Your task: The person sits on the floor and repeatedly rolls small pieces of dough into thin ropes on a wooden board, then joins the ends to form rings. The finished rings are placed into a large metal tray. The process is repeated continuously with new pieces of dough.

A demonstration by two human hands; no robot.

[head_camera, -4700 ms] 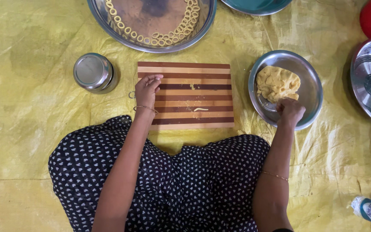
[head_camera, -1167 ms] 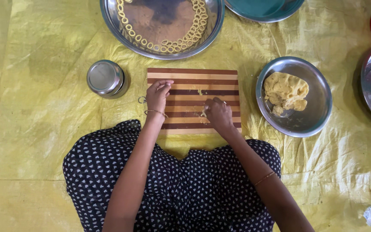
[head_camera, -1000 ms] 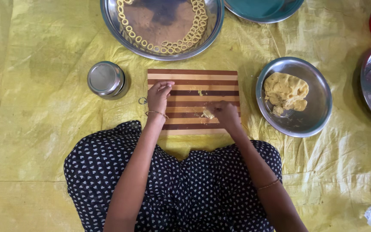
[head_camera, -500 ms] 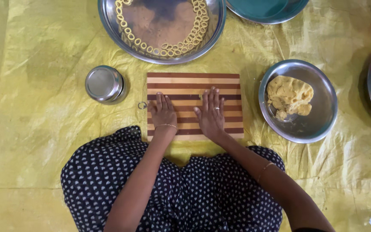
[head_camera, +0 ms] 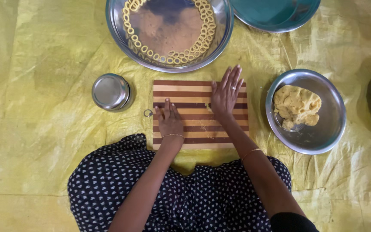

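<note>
the striped wooden board (head_camera: pixel 200 114) is lying on the yellow sheet (head_camera: pixel 44 120) spread over the floor, just in front of the lap in the dark dotted dress (head_camera: pixel 177 193). the left hand (head_camera: pixel 168 122) is being rested flat on the board's near left part, its fingers (head_camera: pixel 167 107) stretched out and closed on nothing. the right hand (head_camera: pixel 226 92) is being pressed palm down on the board's far right part, its fingers (head_camera: pixel 232 77) spread open and reaching past the far edge; whether dough is lying under the palm cannot be told. a small crumb of dough (head_camera: pixel 207 106) is showing on the board just beside the right hand, between the 2 hands. a steel bowl (head_camera: pixel 323 141) is sitting to the right of the board, near it, with a lump of yellow dough (head_camera: pixel 296 105) lying in it. a small closed steel tin (head_camera: pixel 110 91) is standing to the left of the board. beyond the board a large steel tray (head_camera: pixel 168 64) is being kept, with many small dough rings (head_camera: pixel 168 56) laid along its inner wall. a teal plate (head_camera: pixel 275 13) is showing at the top edge, right of the tray.
</note>
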